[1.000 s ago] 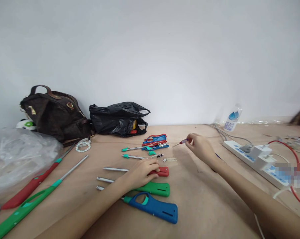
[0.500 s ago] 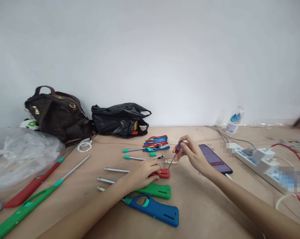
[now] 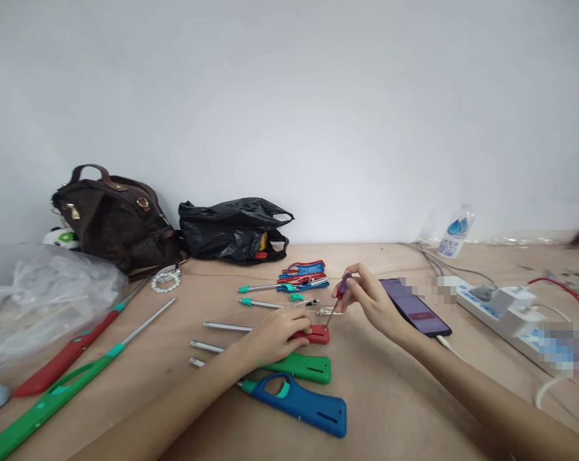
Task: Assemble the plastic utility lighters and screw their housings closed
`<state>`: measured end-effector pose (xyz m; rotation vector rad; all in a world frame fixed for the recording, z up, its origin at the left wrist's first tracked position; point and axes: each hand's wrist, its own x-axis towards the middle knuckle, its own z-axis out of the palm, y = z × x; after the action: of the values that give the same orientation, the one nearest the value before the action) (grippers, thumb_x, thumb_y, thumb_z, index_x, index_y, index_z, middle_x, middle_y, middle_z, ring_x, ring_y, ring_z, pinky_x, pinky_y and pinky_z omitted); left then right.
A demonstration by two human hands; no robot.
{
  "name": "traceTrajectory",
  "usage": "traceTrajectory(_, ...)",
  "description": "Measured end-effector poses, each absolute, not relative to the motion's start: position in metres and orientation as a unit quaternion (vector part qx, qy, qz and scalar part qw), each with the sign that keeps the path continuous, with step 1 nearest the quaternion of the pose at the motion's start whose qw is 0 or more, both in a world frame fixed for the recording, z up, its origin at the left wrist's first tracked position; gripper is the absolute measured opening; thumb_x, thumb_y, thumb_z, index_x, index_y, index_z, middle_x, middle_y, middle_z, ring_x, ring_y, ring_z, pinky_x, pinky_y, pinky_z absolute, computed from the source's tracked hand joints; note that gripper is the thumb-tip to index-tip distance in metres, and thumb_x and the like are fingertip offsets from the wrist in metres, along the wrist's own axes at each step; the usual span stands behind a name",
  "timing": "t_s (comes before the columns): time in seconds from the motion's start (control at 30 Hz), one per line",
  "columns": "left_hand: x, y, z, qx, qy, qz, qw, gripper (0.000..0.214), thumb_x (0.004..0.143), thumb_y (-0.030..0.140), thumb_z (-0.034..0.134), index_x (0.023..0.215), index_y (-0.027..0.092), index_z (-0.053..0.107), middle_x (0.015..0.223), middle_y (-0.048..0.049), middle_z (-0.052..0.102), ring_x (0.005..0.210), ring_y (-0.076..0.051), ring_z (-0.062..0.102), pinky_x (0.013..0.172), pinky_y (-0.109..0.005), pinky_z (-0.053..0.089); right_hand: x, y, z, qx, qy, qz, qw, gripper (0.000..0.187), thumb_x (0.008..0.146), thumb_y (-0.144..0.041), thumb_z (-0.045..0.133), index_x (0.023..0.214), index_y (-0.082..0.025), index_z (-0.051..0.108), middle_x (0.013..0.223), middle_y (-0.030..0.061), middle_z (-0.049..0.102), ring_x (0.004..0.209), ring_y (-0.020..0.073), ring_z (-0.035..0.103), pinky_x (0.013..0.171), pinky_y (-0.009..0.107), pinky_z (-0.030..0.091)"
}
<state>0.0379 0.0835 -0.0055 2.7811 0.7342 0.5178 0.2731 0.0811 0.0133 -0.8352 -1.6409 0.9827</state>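
Note:
My left hand [image 3: 277, 334] is closed over the red long-necked lighter [image 3: 319, 333], pressing it to the table. A screwdriver [image 3: 345, 287] with a purplish-red handle is pinched in the fingers of my right hand [image 3: 366, 299]. Its tip meets the butt end of the red lighter's handle. Nearer to me lie a green lighter [image 3: 308, 368] and a blue lighter [image 3: 308, 406], partly under my left forearm. Beyond my left hand are opened red and blue lighter casings [image 3: 302, 272], with metal tubes [image 3: 263, 303] and small teal parts beside them.
At left lie a longer red lighter [image 3: 59, 366], a longer green lighter [image 3: 54, 400], a clear plastic bag [image 3: 68, 301] and a bead bracelet [image 3: 166, 280]. A brown bag [image 3: 121, 221] and black plastic bag [image 3: 226, 230] stand behind. Rightward are a phone [image 3: 414, 307], power strip [image 3: 493, 320] and bottle [image 3: 457, 232].
The whole view has shifted slightly. My right hand and the screwdriver have turned a little, with the tip still at the red lighter's end. My left hand stays put.

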Motion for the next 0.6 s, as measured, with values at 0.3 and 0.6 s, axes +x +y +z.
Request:
traceTrajectory(0.3,0.038,0.084,-0.007,0.946,0.25,0.177,0.109,0.003,0.088,0.019,0.056,0.086,0.017,0.057,0.098,-0.0055,0.06,0.087,-0.02,0.057,0.076,-0.029,0.043,0.26,0.069,0.041,-0.382,-0.773,0.31,0.4,0.017,0.094,-0.032,0.038,0.105,-0.022,0.045,0.077,0.0011,0.063,0.062,0.0142,0.063,0.06,0.029,0.05)
traceTrajectory(0.6,0.039,0.082,-0.005,0.945,0.257,0.175,0.104,0.001,0.087,0.017,0.058,0.086,0.017,0.058,0.098,-0.0061,0.061,0.089,-0.021,0.058,0.077,-0.03,0.044,0.247,0.085,0.072,-0.466,-0.866,0.022,0.179,0.017,0.091,-0.029,0.05,0.078,-0.019,0.053,0.065,0.0034,0.062,0.054,0.0148,0.052,0.051,0.026,0.029)
